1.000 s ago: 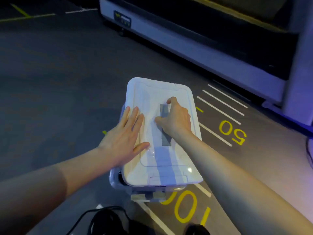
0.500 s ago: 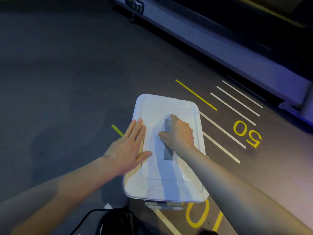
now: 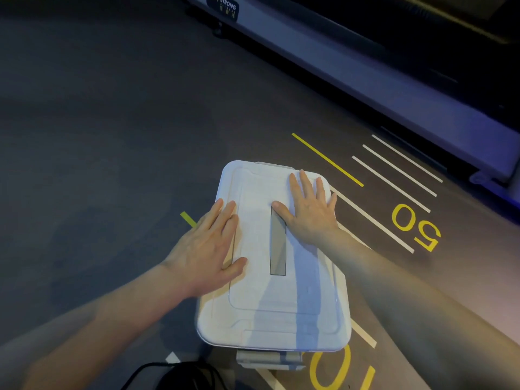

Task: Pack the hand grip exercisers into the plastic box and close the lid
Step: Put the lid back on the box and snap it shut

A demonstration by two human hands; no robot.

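Note:
The white plastic box stands on the floor with its lid (image 3: pixel 270 311) lying flat on top. A grey strip (image 3: pixel 278 243) runs along the lid's middle. My left hand (image 3: pixel 208 249) lies flat on the lid's left edge, fingers together and thumb out. My right hand (image 3: pixel 308 209) lies flat on the far right part of the lid, fingers spread. A latch (image 3: pixel 270 358) shows at the box's near end. The hand grip exercisers are hidden; the box's inside cannot be seen.
The dark gym floor carries white and yellow lines and the yellow numbers 50 (image 3: pixel 416 226) and 100 (image 3: pixel 346 375). A long grey machine base (image 3: pixel 394 88) runs along the back right. A black cable and dark object (image 3: pixel 180 375) lie by the near edge.
My right hand let go of the grey strip and opened flat onto the lid's far right. The lid has come down level on the box. The left hand stayed pressed on the left side.

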